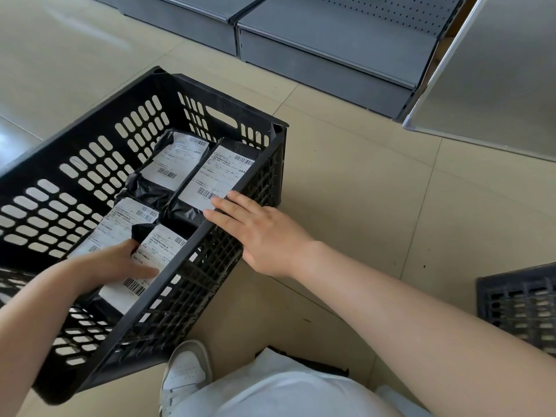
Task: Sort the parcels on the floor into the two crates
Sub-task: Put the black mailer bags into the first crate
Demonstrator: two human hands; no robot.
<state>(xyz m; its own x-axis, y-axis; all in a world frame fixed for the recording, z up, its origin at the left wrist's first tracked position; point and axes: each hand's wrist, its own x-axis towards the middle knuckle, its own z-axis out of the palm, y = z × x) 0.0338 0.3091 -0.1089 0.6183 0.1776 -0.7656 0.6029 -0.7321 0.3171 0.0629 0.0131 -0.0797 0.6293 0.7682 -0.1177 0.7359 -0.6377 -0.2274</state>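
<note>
A black slotted crate (pixel 90 164) stands on the floor at the left. Inside lie several black-wrapped parcels with white barcode labels. My left hand (pixel 117 263) is inside the crate, its fingers lying fairly straight on the nearest parcel (pixel 150 251). My right hand (pixel 255 233) rests with straight fingers on the crate's near rim, fingertips touching the far right parcel (pixel 210 179). Another parcel (pixel 177 158) lies at the back, and one (pixel 120 224) sits left of my left hand. A second black crate (pixel 523 302) shows partly at the right edge.
Grey metal shelving bases (pixel 325 43) line the back. A slanted metal panel (pixel 493 79) stands at the upper right. Beige floor tiles (pixel 361 182) stretch between the crates. My white shoe (pixel 186 371) and pale trouser leg (pixel 285 392) are at the bottom.
</note>
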